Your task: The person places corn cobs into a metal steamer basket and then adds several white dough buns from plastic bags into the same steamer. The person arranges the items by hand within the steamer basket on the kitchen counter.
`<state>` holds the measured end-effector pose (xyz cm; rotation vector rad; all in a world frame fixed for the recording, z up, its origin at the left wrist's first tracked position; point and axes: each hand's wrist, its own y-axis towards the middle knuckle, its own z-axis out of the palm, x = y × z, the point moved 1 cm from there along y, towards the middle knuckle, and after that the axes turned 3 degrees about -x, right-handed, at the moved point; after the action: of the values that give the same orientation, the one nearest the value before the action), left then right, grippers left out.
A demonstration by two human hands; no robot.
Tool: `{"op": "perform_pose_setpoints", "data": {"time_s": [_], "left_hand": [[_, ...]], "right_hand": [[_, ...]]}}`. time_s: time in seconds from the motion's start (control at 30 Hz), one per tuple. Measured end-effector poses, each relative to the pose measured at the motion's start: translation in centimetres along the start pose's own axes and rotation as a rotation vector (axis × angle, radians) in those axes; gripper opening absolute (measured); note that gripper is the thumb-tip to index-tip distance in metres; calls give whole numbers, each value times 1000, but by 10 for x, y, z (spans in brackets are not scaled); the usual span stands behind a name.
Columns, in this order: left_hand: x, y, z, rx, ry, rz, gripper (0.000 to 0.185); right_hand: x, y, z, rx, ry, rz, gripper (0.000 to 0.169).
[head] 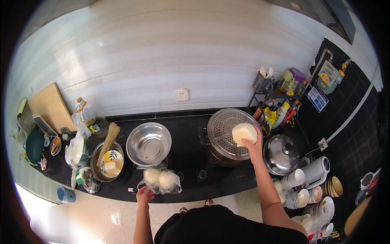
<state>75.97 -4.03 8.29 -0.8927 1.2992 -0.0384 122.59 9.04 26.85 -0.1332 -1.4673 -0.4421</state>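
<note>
My right hand grips a pale steamed bun over the perforated metal steamer tray, which sits on a large pot. Whether the bun touches the tray I cannot tell. Near the counter's front edge, my left hand is beside a clear plastic bag of buns, with its fingers apart; it may touch the bag's edge. An empty stainless steel basin stands behind the bag, left of the pot.
A domed metal lid lies right of the pot, with stacked bowls beyond. On the left are a metal bowl holding dried noodles and a patterned plate, an oil bottle and a wooden board.
</note>
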Motion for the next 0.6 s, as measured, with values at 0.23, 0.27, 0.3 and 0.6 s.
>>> {"op": "perform_pose_setpoints", "data": {"time_s": [0.23, 0.27, 0.3, 0.6], "left_hand": [[11, -1, 3, -30, -21, 11, 33], [12, -1, 4, -36, -20, 11, 33], [12, -2, 4, -40, -20, 11, 33], [17, -5, 2, -80, -52, 21, 31]], "right_hand": [[-9, 48, 2, -38, -881, -625, 63], [-12, 53, 2, -14, -949, -650, 64], [-15, 57, 2, 10, -1018, -676, 65], [-13, 51, -9, 291, -1020, -625, 70]]}}
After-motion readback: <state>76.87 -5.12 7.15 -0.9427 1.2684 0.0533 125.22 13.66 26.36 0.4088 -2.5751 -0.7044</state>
